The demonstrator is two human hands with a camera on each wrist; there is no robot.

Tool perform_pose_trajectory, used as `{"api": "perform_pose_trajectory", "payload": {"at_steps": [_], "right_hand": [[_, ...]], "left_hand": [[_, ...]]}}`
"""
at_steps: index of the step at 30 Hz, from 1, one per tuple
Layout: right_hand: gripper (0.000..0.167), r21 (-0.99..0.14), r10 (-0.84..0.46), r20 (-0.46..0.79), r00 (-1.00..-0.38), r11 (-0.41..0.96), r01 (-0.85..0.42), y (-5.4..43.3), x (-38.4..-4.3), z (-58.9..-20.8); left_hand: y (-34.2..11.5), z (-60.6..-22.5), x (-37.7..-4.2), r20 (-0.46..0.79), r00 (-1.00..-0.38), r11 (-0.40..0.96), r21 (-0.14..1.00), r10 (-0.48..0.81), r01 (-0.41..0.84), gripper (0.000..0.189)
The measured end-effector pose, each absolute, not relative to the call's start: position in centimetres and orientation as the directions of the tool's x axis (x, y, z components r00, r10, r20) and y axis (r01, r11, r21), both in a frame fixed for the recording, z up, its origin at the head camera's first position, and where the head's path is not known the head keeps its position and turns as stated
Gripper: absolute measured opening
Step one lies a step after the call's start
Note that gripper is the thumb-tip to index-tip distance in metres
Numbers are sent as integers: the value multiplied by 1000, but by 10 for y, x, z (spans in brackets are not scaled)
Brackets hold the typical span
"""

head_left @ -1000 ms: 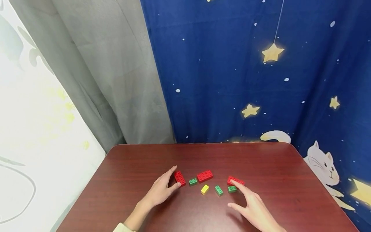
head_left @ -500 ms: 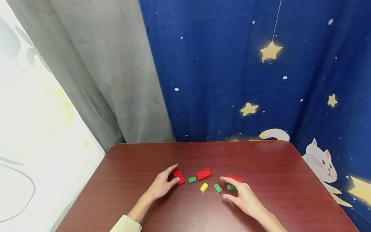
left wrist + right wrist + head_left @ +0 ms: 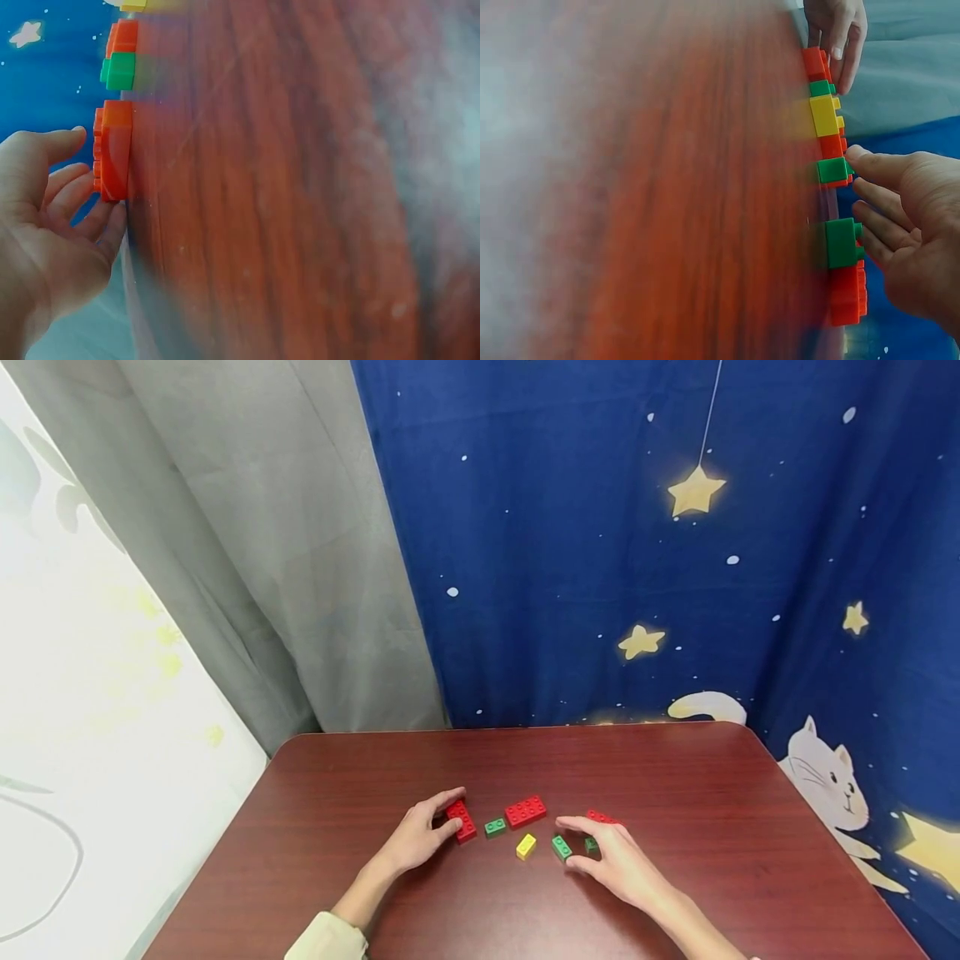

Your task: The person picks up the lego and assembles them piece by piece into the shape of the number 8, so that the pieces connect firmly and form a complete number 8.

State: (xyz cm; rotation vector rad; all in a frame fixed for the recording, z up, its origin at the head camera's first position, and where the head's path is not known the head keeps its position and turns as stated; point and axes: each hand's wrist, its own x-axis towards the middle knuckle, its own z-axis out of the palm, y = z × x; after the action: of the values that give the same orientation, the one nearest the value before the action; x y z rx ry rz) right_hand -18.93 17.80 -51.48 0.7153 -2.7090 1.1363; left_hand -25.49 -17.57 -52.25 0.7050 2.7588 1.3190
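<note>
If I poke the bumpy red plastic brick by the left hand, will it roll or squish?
The rectangular red plastic brick probably won't roll or tip, since it's a low, flat-sided block lying studs up. It would likely slide, as the shiny reddish-brown table looks smooth. Its straight edges suggest stiff plastic, so it likely won't squish.

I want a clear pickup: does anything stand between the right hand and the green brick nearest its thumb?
Nothing visible stands between the right hand and that green brick; the yellow brick lies beyond it.
</note>
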Motion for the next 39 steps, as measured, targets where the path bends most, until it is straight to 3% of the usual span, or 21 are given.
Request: {"api": "perform_pose_trajectory", "payload": {"at_steps": [14, 39], "right_hand": [[47, -637, -399, 225, -889, 630, -444, 172, -193, -515], [38, -610, -399, 255, -881, 641, -467, 169, -195, -513]], "left_hand": [[-181, -523, -257, 165, -888, 545, 736, 428, 400, 45], [-193, -519, -256, 101, -838, 498, 763, 536, 411, 42]]}}
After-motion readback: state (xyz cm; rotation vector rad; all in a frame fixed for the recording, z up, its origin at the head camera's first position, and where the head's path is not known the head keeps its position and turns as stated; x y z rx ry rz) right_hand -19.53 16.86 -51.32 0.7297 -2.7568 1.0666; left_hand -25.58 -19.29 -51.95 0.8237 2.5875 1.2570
